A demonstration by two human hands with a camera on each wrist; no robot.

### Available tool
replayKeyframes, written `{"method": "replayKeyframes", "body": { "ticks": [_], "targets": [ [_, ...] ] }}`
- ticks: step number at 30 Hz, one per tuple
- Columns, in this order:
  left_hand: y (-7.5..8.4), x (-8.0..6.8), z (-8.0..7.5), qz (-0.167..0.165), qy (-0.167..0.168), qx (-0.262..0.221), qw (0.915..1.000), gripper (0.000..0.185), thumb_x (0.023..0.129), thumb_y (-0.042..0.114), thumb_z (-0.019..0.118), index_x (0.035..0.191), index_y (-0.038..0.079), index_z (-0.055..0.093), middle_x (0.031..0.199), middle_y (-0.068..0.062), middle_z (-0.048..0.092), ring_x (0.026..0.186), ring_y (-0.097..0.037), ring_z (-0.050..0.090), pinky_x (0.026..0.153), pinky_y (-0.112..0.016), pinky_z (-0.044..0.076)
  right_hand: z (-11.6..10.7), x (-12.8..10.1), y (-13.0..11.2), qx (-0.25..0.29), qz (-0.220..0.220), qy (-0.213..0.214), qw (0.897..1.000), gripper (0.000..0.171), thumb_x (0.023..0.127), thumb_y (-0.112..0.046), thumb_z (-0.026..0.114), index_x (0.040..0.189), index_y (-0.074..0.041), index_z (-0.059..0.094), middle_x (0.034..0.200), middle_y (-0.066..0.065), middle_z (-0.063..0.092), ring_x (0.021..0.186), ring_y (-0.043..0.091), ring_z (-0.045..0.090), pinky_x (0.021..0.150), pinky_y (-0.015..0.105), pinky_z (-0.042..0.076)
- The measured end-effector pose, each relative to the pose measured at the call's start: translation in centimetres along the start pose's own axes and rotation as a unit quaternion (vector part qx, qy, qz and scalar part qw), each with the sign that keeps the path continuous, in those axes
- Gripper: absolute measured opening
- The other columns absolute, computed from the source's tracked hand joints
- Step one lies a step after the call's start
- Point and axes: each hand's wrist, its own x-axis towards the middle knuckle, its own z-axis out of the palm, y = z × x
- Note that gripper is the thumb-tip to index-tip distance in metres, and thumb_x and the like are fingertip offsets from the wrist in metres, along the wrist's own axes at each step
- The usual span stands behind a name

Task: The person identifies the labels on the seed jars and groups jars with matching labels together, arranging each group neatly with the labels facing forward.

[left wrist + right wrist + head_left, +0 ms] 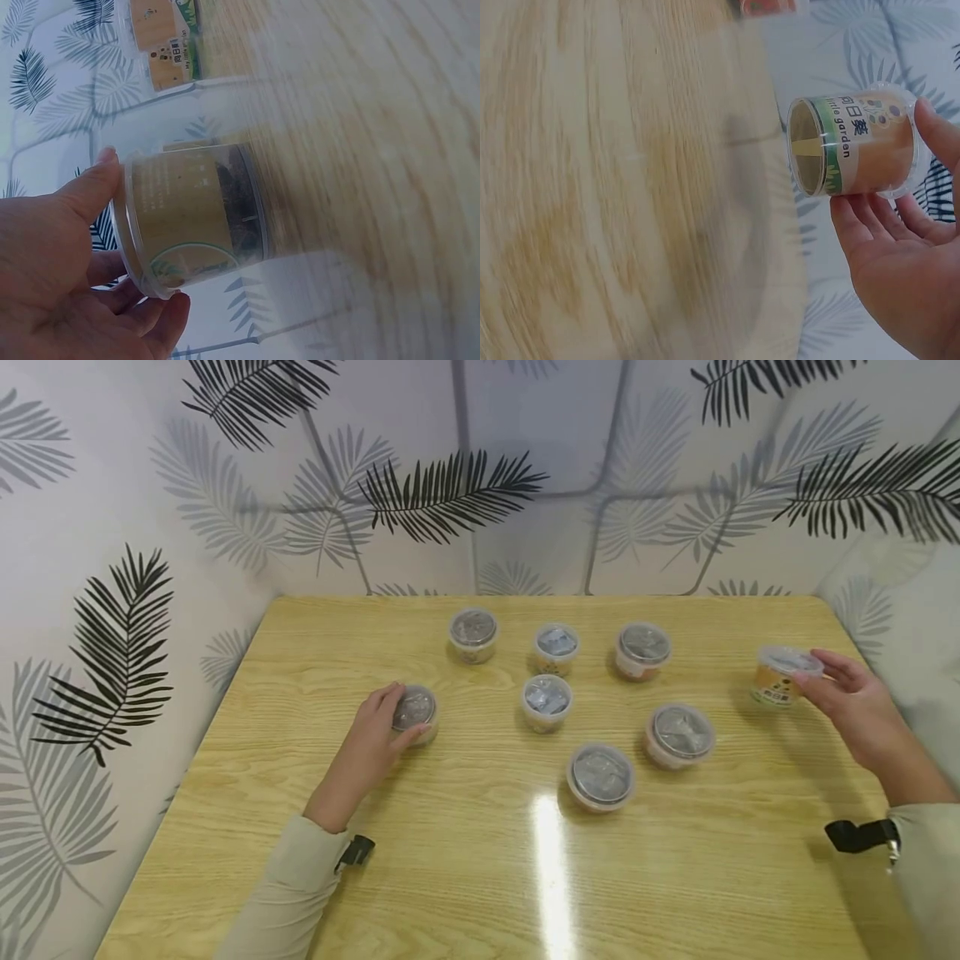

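Observation:
In the head view my left hand [367, 735] grips a lidded clear plastic cup [415, 710] at the left of the group, thumb on one side and fingers on the other. The left wrist view shows that cup [187, 217] with a brown label and dark contents at its base, standing on the table. At the far right my right hand [855, 706] holds another lidded cup [776, 681] by its rim. In the right wrist view this cup [855, 146] has an orange and green "little garden" label, and its clear bottom shows, raised off the table.
Between the hands several more lidded cups stand upright on the wooden table [465, 860], among them one at the back [473, 635] and one nearest the front [600, 777]. Leaf-patterned cloth [525, 543] hangs behind the table's far edge.

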Motion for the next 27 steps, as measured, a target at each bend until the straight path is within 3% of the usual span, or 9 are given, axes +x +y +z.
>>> {"method": "replayKeyframes", "body": {
  "ticks": [5, 10, 13, 17, 23, 26, 27],
  "targets": [
    [0.2, 0.0, -0.1, 0.001, 0.002, 0.014, 0.9999, 0.07, 0.092, 0.038, 0.056, 0.143, 0.0, 0.029, 0.145, -0.017, 0.029, 0.133, -0.032, 0.026, 0.105, -0.046, 0.031, -1.8, 0.7, 1.6, 0.022, -0.005, -0.003, 1.0, 0.067, 0.086, -0.009, 0.067, 0.143, -0.013, 0.034, 0.133, 0.002, 0.039, 0.11, 0.003, 0.048, 0.08, 0.011, 0.046],
    [0.5, 0.0, -0.3, 0.003, 0.002, 0.025, 0.9997, 0.07, 0.091, 0.039, 0.056, 0.143, 0.0, 0.029, 0.145, -0.018, 0.029, 0.133, -0.032, 0.027, 0.105, -0.045, 0.03, -0.6, -0.7, -0.1, -0.015, -0.003, -0.006, 1.0, 0.065, 0.089, -0.008, 0.062, 0.145, -0.015, 0.032, 0.135, -0.001, 0.038, 0.109, -0.004, 0.046, 0.08, 0.008, 0.044],
    [0.6, 0.0, -0.3, 0.008, 0.005, 0.03, 0.9995, 0.071, 0.091, 0.039, 0.056, 0.143, -0.001, 0.029, 0.144, -0.018, 0.029, 0.133, -0.033, 0.027, 0.105, -0.045, 0.031, 0.3, -1.6, -1.4, 0.043, -0.007, -0.019, 0.999, 0.062, 0.091, -0.002, 0.055, 0.146, -0.013, 0.029, 0.131, -0.002, 0.04, 0.109, -0.003, 0.047, 0.082, 0.009, 0.044],
    [0.5, -0.1, -0.2, 0.012, 0.008, 0.036, 0.9992, 0.071, 0.091, 0.04, 0.056, 0.143, -0.001, 0.03, 0.144, -0.019, 0.029, 0.132, -0.034, 0.028, 0.104, -0.046, 0.031, 0.3, -2.0, -2.1, 0.171, -0.01, -0.054, 0.984, 0.057, 0.093, 0.01, 0.044, 0.143, -0.015, 0.036, 0.125, -0.003, 0.045, 0.108, 0.004, 0.052, 0.085, 0.015, 0.046],
    [0.3, -0.2, -0.1, 0.017, 0.013, 0.046, 0.9987, 0.071, 0.091, 0.041, 0.056, 0.143, -0.001, 0.031, 0.144, -0.019, 0.03, 0.132, -0.034, 0.029, 0.104, -0.046, 0.032, -1.6, -1.3, -1.5, 0.221, -0.004, -0.1, 0.97, 0.06, 0.095, 0.012, 0.036, 0.146, -0.016, 0.029, 0.13, -0.003, 0.039, 0.108, 0.006, 0.05, 0.083, 0.019, 0.047],
    [0.2, -0.2, 0.0, 0.02, 0.017, 0.048, 0.9985, 0.071, 0.091, 0.04, 0.056, 0.142, -0.002, 0.031, 0.144, -0.019, 0.031, 0.131, -0.034, 0.029, 0.104, -0.046, 0.032, -2.6, -0.8, -0.7, 0.278, -0.012, -0.112, 0.954, 0.057, 0.093, 0.017, 0.031, 0.142, -0.012, 0.036, 0.13, 0.0, 0.044, 0.109, 0.011, 0.052, 0.083, 0.024, 0.049],
    [0.2, -0.2, 0.0, 0.02, 0.018, 0.049, 0.9984, 0.07, 0.091, 0.04, 0.056, 0.142, -0.002, 0.031, 0.143, -0.019, 0.031, 0.131, -0.034, 0.03, 0.104, -0.046, 0.033, -2.9, -0.7, -0.5, 0.308, -0.016, -0.121, 0.943, 0.056, 0.092, 0.019, 0.029, 0.14, -0.009, 0.039, 0.13, 0.002, 0.046, 0.111, 0.013, 0.053, 0.085, 0.027, 0.049]
  ]
}}
